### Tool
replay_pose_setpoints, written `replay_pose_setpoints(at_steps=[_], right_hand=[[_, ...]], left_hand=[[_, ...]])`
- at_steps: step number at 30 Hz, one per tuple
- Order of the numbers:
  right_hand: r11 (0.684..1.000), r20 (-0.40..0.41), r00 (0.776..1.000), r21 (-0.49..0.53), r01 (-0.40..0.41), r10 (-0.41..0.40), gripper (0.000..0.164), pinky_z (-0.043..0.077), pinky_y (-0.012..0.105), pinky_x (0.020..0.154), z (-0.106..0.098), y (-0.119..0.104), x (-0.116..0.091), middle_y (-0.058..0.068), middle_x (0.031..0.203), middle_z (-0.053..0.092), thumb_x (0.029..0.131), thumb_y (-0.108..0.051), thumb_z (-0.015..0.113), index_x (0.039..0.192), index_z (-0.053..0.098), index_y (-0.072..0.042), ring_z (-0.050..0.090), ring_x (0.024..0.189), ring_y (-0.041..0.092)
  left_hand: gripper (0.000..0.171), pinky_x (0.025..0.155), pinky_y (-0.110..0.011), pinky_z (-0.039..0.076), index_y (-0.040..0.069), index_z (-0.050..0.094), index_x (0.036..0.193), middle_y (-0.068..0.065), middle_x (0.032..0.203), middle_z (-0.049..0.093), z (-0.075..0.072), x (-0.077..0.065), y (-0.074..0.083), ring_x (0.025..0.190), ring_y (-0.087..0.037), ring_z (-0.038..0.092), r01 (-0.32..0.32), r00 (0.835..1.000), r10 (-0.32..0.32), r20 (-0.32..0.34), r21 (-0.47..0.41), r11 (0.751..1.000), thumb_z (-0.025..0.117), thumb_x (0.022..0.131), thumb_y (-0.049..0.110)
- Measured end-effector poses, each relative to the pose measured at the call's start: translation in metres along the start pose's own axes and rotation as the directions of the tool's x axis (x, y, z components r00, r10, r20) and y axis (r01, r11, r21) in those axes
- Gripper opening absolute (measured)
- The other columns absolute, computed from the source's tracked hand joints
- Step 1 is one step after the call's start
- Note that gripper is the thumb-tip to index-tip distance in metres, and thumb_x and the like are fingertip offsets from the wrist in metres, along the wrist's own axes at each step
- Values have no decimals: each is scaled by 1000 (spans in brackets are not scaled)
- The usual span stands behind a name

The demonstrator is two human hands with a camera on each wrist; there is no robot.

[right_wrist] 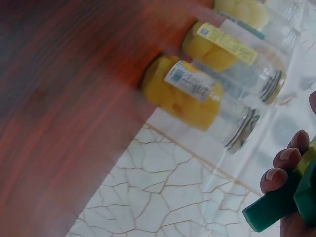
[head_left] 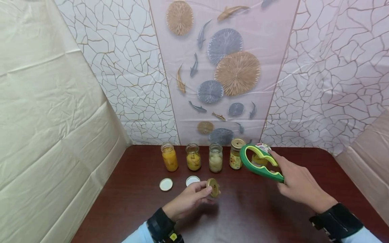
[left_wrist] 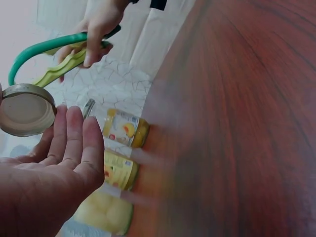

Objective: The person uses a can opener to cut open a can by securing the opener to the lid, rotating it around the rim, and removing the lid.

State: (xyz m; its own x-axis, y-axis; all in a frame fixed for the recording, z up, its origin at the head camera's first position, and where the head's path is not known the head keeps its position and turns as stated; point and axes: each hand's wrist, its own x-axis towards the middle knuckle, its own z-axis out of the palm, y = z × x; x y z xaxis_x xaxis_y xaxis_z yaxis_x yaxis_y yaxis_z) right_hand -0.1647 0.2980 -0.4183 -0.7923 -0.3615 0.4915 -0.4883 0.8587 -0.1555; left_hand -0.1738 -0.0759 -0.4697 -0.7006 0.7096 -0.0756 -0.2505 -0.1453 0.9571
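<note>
My left hand [head_left: 189,199] pinches a gold jar lid [head_left: 213,187] by its rim, tilted on edge above the table. Its pale underside shows in the left wrist view. A green and yellow jar opener [head_left: 262,172] is gripped in my right hand [head_left: 299,185], its looped end pointing left. Beyond the opener stands a jar of yellow fruit [right_wrist: 180,96] with its lid on, partly hidden in the head view. Beside it is a labelled jar with a gold lid [head_left: 235,157]. To the left, a jar of pale round fruit [head_left: 215,162] stands uncovered.
Two more uncovered jars, one of orange fruit [head_left: 170,159] and one of yellow fruit [head_left: 193,161], continue the row leftward. Two lids [head_left: 165,184] lie pale side up before them, one partly behind my left hand. A patterned cloth [head_left: 146,101] hangs behind the dark table [head_left: 243,216].
</note>
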Motion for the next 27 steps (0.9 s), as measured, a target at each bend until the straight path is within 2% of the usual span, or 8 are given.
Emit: replay_pose_setpoints(at_steps=[4, 8, 11, 15, 18, 20, 23, 27], right_hand=[[1000, 12, 1000, -11, -25, 25, 96, 39, 28, 51, 1, 6, -3, 11, 116, 64, 63, -4, 71, 154, 39, -8, 52, 73, 17], [999, 30, 998, -7, -46, 46, 96, 40, 30, 51, 2, 8, -4, 13, 119, 64, 64, -4, 71, 154, 38, -8, 54, 76, 19], [998, 37, 998, -3, -58, 59, 97, 41, 31, 52, 3, 8, -5, 14, 121, 63, 64, -4, 71, 155, 37, -9, 56, 78, 20], [998, 31, 998, -1, -59, 59, 95, 41, 31, 52, 3, 9, -6, 11, 115, 63, 64, -3, 71, 153, 39, -9, 55, 76, 19], [998, 43, 997, 5, -66, 66, 97, 42, 31, 53, 3, 9, -6, 11, 116, 63, 64, -3, 71, 154, 38, -10, 56, 77, 19], [997, 53, 996, 9, -71, 70, 99, 43, 32, 54, 2, 9, -6, 14, 121, 63, 64, -3, 72, 156, 36, -10, 56, 80, 20], [998, 49, 997, 8, -68, 68, 99, 43, 32, 53, 2, 10, -7, 13, 120, 63, 64, -4, 73, 155, 37, -10, 57, 80, 20], [999, 27, 998, 4, -52, 52, 98, 42, 32, 51, 3, 10, -8, 9, 116, 63, 62, -4, 72, 153, 39, -12, 56, 77, 19]], left_hand=[[44, 107, -57, 46, -7, 50, 141, -15, 128, 65, -3, -4, -2, 120, -28, 61, 16, 999, -14, -44, 31, 999, 54, 108, 23], [39, 99, -50, 53, 1, 59, 135, -16, 124, 67, -2, -2, -1, 110, -24, 65, 35, 993, -18, -114, 149, 988, 64, 103, 23], [40, 91, -44, 57, 5, 62, 134, -19, 123, 67, 0, 3, 0, 107, -23, 66, 41, 992, -11, -129, 239, 970, 72, 98, 18], [43, 89, -35, 57, 10, 65, 131, -12, 120, 70, 1, 13, 2, 106, -18, 66, 28, 994, 14, -109, 377, 926, 79, 90, 11], [43, 87, -29, 55, 14, 68, 125, -1, 111, 71, -1, 23, 3, 100, -14, 66, -2, 994, 60, -96, 518, 855, 85, 85, 14], [46, 85, -28, 55, 14, 69, 123, 0, 107, 70, -2, 30, 4, 96, -12, 65, -20, 993, 86, -78, 613, 790, 88, 82, 17], [47, 80, -25, 53, 14, 69, 121, 2, 103, 69, -5, 40, 4, 91, -9, 63, -13, 994, 91, -64, 747, 664, 90, 80, 24], [50, 77, -23, 51, 14, 71, 115, 2, 100, 66, -9, 51, -1, 87, -6, 59, 31, 994, 77, -77, 879, 475, 92, 76, 36]])
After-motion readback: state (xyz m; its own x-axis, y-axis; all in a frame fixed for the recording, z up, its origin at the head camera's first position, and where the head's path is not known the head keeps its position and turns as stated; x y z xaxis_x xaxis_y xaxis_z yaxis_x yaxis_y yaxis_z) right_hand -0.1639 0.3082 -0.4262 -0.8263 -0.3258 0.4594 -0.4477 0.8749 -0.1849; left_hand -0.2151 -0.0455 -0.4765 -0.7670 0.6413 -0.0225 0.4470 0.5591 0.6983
